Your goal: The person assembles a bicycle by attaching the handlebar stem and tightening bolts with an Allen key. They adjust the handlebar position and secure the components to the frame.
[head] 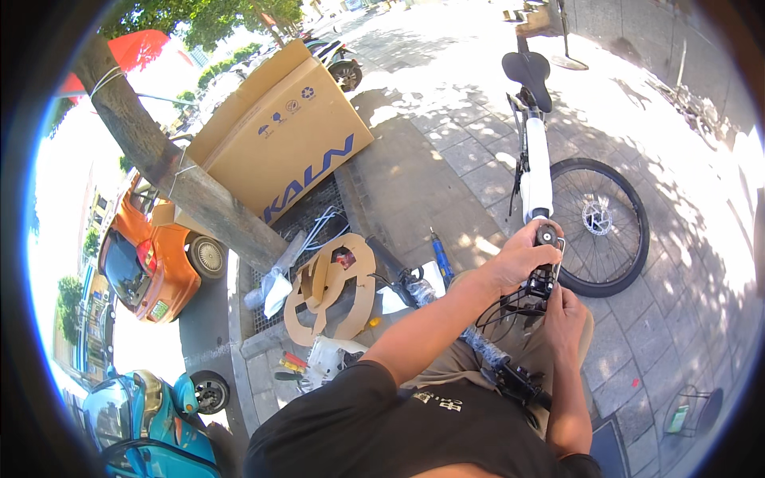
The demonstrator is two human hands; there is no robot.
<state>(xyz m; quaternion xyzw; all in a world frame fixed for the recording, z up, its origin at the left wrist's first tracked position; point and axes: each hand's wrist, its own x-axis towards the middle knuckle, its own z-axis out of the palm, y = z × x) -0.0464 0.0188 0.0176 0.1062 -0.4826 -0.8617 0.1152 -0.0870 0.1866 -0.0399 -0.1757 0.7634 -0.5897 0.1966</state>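
My left hand [520, 257] is wrapped around the top of a black bicycle stem [541, 284], its thumb across the stem near the round top cap [547, 236]. Along the stem's right side runs a thin bent silver hex key [562, 254]. Fingertips of my right hand [565, 316] pinch its lower end close to the stem clamp. Black cables [499, 310] loop below the clamp. The handlebar [484, 346], partly covered in bubble wrap, slants across my lap. Ahead of my hands extend the white bicycle frame [536, 161] and black saddle [527, 74].
A spoked wheel [597, 227] with a disc rotor is right of the frame. Left lie a blue power screwdriver [441, 254], cut cardboard [358, 287], plastic wrap [278, 287] and screwdrivers [293, 360]. A tree trunk [179, 173] leans before a large cardboard box [299, 125]; vehicles stand beyond.
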